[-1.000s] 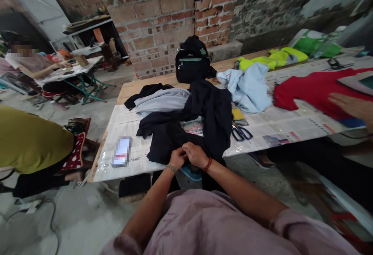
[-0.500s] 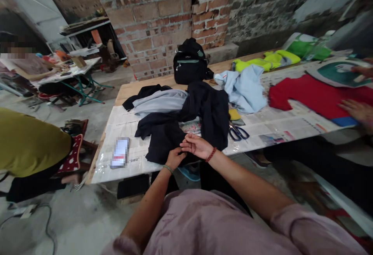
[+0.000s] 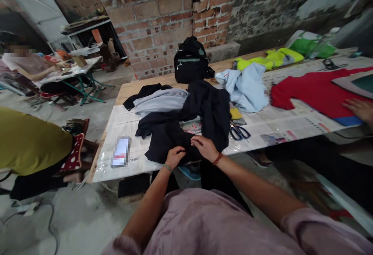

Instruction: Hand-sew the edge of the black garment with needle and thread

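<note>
At the table's front edge lies a dark garment (image 3: 166, 140), crumpled and spread toward the back. My left hand (image 3: 175, 157) is closed on the near edge of this garment, thumb and fingers pinched together. To its right, a short gap away, my right hand (image 3: 204, 147) hovers over the dark cloth with its fingertips pressed together. Whatever is between those fingertips is too small to make out. Dark blue scissors (image 3: 239, 131) lie just right of the garment, beside a yellow cloth piece (image 3: 235, 113). A light grey cloth (image 3: 161, 101) rests among the dark folds.
A phone (image 3: 120, 152) lies on the newspaper-covered table (image 3: 110, 124) at left. Behind stand a black backpack (image 3: 190, 61) and a light blue garment (image 3: 246, 86). At right, a co-worker's hand (image 3: 359, 109) rests by a red garment (image 3: 309, 91) and an iron (image 3: 361, 82).
My right hand has moved right, away from my left hand, which stays at the garment's edge. At right, the co-worker's iron has slid right and toward me over the red garment.
</note>
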A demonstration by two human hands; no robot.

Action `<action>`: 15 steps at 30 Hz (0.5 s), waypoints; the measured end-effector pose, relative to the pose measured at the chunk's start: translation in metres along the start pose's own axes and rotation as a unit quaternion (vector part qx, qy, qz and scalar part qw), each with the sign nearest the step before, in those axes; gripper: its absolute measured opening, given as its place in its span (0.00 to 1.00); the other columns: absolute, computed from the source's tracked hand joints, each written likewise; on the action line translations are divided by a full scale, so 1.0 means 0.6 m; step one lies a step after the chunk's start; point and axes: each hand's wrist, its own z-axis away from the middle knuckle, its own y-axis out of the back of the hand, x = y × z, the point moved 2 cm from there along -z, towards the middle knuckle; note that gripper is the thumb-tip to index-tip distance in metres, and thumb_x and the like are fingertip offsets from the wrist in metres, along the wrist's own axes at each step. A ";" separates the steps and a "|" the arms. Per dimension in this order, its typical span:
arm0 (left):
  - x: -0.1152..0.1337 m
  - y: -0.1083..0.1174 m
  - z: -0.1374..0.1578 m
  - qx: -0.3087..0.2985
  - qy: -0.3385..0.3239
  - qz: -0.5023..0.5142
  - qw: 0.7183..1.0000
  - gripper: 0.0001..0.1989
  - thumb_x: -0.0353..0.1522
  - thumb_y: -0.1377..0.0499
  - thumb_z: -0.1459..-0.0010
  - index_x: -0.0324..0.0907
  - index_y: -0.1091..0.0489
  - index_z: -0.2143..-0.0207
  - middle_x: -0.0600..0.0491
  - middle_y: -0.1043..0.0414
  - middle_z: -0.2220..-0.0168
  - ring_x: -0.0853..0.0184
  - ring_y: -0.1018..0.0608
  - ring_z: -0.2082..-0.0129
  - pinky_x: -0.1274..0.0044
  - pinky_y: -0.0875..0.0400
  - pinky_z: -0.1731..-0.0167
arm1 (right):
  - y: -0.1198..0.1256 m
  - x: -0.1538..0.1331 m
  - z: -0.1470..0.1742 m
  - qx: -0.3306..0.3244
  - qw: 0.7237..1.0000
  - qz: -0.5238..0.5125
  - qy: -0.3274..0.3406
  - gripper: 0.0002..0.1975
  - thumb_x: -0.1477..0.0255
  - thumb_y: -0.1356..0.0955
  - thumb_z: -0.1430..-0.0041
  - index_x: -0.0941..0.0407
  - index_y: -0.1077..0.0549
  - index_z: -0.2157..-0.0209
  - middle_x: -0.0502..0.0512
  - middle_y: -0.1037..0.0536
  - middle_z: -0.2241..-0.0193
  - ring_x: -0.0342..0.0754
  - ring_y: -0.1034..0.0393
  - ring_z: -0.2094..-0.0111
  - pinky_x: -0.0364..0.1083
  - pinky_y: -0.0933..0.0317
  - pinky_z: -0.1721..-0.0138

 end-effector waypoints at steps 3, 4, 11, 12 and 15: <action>-0.004 0.003 0.002 0.004 0.001 0.012 1.000 0.08 0.30 0.44 0.57 0.39 0.28 0.71 0.57 0.30 0.75 0.72 0.30 0.74 0.81 0.36 0.71 | 0.000 -0.011 0.011 0.067 0.984 -0.115 -0.121 0.11 0.65 0.40 0.45 0.55 0.35 0.63 0.47 0.31 0.79 0.38 0.38 0.85 0.39 0.43 0.83; -0.004 0.004 0.002 0.004 0.000 0.015 1.000 0.09 0.30 0.44 0.57 0.39 0.28 0.71 0.57 0.30 0.75 0.72 0.30 0.75 0.81 0.36 0.72 | -0.001 -0.016 0.019 0.063 0.977 -0.143 -0.145 0.12 0.64 0.41 0.45 0.55 0.36 0.62 0.44 0.33 0.81 0.37 0.41 0.87 0.38 0.47 0.87; 0.006 0.007 0.004 -0.009 -0.044 -0.007 0.999 0.07 0.29 0.44 0.57 0.40 0.28 0.72 0.56 0.29 0.72 0.71 0.29 0.70 0.80 0.36 0.66 | -0.037 -0.017 0.099 -0.109 0.976 -0.038 -0.184 0.09 0.68 0.40 0.46 0.56 0.32 0.73 0.43 0.39 0.87 0.37 0.46 0.86 0.37 0.52 0.85; 0.006 0.007 0.004 -0.009 -0.044 -0.012 0.999 0.07 0.29 0.44 0.57 0.40 0.28 0.73 0.56 0.29 0.73 0.71 0.29 0.70 0.80 0.36 0.66 | -0.043 -0.013 0.106 -0.118 0.979 0.004 -0.166 0.09 0.69 0.40 0.46 0.56 0.31 0.74 0.44 0.36 0.86 0.38 0.44 0.84 0.37 0.50 0.83; 0.004 0.008 0.004 -0.007 -0.039 -0.023 0.999 0.07 0.30 0.43 0.56 0.40 0.28 0.73 0.57 0.29 0.74 0.71 0.29 0.72 0.80 0.35 0.68 | -0.055 -0.010 0.118 -0.120 0.979 0.138 -0.092 0.08 0.74 0.41 0.46 0.56 0.32 0.73 0.49 0.30 0.80 0.40 0.37 0.78 0.39 0.45 0.76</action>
